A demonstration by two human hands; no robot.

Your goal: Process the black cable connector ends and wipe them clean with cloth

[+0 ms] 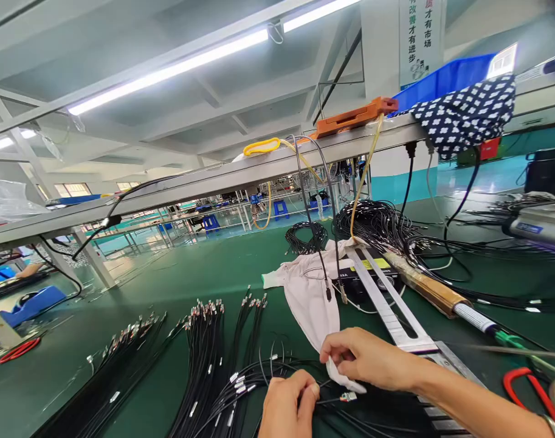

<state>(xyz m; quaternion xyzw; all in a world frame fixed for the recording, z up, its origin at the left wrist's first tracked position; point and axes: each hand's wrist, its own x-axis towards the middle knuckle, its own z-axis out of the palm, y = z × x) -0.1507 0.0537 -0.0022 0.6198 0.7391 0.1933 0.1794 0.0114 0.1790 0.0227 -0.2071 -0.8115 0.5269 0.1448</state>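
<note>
My left hand (pixel 287 406) is closed at the bottom centre, its thumb and fingers pinching a thin black cable (pixel 330 401). A small metal-and-white connector (pixel 349 396) ends that cable, just right of my fingers. My right hand (pixel 371 360) is closed in a pinch on a small white cloth (pixel 343 378), which hangs beside the cable. Below and left of the hands spreads a bundle of black cables (pixel 203 359) with metal ends and white tags. A pale cloth sleeve (pixel 311 298) lies behind my right hand.
A slotted metal bracket (pixel 386 298) stands right of the hands, beside a wrapped brown tool handle (pixel 430 286). Red-handled scissors (pixel 527 389) lie at lower right. Coiled black cables (pixel 372 222) sit farther back. Wires dangle from a raised metal shelf (pixel 204 182) across the green table (pixel 168 274).
</note>
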